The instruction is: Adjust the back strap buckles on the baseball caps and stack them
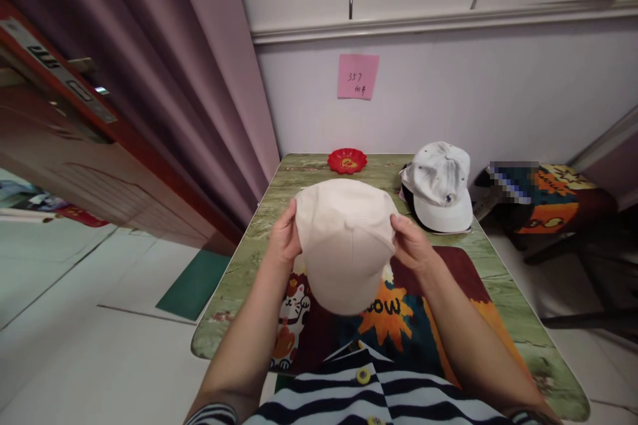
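A cream baseball cap [346, 239] is held up in front of me, its brim pointing toward my body. My left hand [286, 236] grips the left side of the crown, thumb showing along the edge and the other fingers hidden. On the opposite side, my right hand [409, 242] is closed on the cap in the same way. Under it lies a colourful mat [393, 319] with a cartoon cat and an orange burst. A white cap [441, 179] rests at the back right, on top of at least one darker cap.
A red scalloped dish [347, 161] sits at the back of the green wood-patterned table [224, 292]. Behind it is a wall with a pink note [357, 77]. A door [100, 139] and curtain [199, 66] stand at left; a stool [553, 199] with a patterned cover is at right.
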`<state>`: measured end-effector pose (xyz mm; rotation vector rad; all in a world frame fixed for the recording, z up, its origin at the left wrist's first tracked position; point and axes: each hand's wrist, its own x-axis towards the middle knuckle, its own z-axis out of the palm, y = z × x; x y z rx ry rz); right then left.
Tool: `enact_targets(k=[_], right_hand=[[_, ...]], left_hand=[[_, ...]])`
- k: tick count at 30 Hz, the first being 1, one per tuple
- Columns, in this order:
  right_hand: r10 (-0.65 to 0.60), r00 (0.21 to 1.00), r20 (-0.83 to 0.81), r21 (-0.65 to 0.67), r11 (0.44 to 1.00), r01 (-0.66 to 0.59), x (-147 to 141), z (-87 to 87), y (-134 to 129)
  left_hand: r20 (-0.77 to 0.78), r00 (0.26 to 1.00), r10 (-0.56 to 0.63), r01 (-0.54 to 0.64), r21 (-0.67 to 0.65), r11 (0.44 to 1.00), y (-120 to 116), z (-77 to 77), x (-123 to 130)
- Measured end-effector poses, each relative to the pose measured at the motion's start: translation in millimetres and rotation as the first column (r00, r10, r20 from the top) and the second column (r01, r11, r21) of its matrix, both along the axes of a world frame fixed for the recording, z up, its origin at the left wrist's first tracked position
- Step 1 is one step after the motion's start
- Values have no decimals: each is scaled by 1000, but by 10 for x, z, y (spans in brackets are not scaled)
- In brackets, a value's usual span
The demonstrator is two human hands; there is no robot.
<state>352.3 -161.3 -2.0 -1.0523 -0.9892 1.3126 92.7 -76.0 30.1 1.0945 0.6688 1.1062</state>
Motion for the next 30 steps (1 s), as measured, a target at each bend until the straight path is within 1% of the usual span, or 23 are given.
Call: enact_targets(k=[3, 6, 9, 11, 12, 14, 18, 20, 22, 24, 25, 27, 29, 30], right_hand=[[-72, 987, -145, -45, 997, 66, -137, -96, -11], [-85, 948, -307, -37, 996, 78, -194, -238, -41], [-68, 843, -533, -9, 997, 74, -183, -349, -73], [-69, 762, -644, -13, 997, 80, -161, -392, -80], [-78, 734, -675, -24, 996, 84, -147, -408, -78], [-106, 707, -699, -54, 994, 96, -109, -434, -67], [-150, 714, -684, -103, 989, 109, 12, -475, -13], [-158, 725, -670, -131, 987, 94, 68, -471, 27], [-159, 729, -666, -171, 984, 59, 84, -442, 55], [-165, 719, -675, -214, 977, 24, 37, -402, 45], [-172, 714, -678, -236, 972, 10, -13, -385, 18], [-182, 726, -663, -282, 959, -16, -154, -365, -77], [-174, 775, -607, -315, 948, -34, -314, -357, -194], [-172, 801, -574, -311, 950, -19, -381, -349, -242]], left_hand=[[46, 999, 11, -8, -58, 998, -125, -214, 201], [180, 983, -20, 54, -185, 981, -287, -403, 281], [384, 923, -29, 167, -332, 928, -393, -517, 264], [464, 886, -11, 220, -399, 890, -417, -555, 242], [475, 880, -3, 233, -425, 875, -418, -567, 234], [460, 888, 1, 243, -471, 848, -412, -583, 223], [379, 925, -28, 253, -560, 789, -400, -620, 226], [322, 947, -20, 225, -615, 756, -388, -659, 250], [236, 970, 54, 123, -671, 731, -360, -717, 293], [155, 976, 153, -2, -696, 718, -311, -787, 346], [131, 972, 197, -52, -693, 719, -278, -820, 372], [116, 959, 259, -117, -671, 733, -202, -875, 412], [115, 943, 312, -168, -643, 747, -125, -899, 443], [114, 934, 338, -196, -628, 753, -94, -900, 459]])
